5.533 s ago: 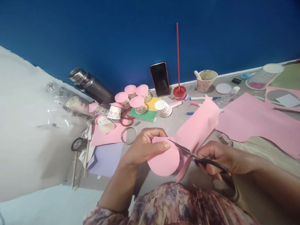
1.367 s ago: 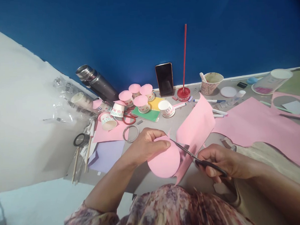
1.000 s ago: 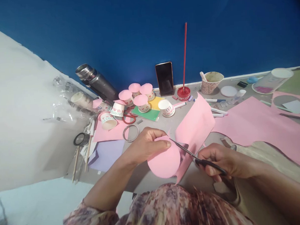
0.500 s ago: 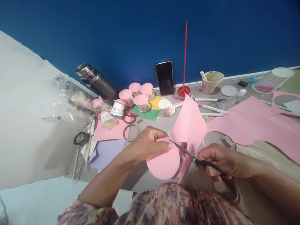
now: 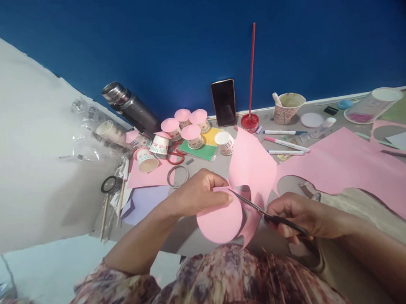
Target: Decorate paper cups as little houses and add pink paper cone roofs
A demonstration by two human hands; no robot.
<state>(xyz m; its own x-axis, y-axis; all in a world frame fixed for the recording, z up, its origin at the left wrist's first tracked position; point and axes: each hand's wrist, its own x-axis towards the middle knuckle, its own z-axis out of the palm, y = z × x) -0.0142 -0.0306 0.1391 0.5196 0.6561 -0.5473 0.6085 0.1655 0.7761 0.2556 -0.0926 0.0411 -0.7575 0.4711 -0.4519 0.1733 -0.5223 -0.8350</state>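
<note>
My left hand point(image 5: 203, 194) pinches a round piece of pink paper point(image 5: 220, 220) by its upper edge, thumb on top. In my right hand point(image 5: 295, 217) is a pair of scissors point(image 5: 276, 220) with black handles, fingers wrapped round them. The blades look nearly closed, and their tips reach the disc's upper edge beside my left thumb. Behind the blades a larger pink paper offcut point(image 5: 252, 163) stands up, with a curved strip hanging down right of the disc. Whether that offcut is still joined to the disc I cannot tell.
Small paper cups with pink cone tops point(image 5: 191, 133) stand at the back left by a dark flask point(image 5: 137, 112). A phone point(image 5: 223, 102) leans on the blue wall. Markers point(image 5: 286, 144), a red paint pot point(image 5: 249, 123) and a large pink sheet point(image 5: 341, 164) lie to the right.
The pink offcut has sunk and swung slightly left, opening a curved gap above the scissor blades. Both hands stay almost in place; the view has shifted a little.
</note>
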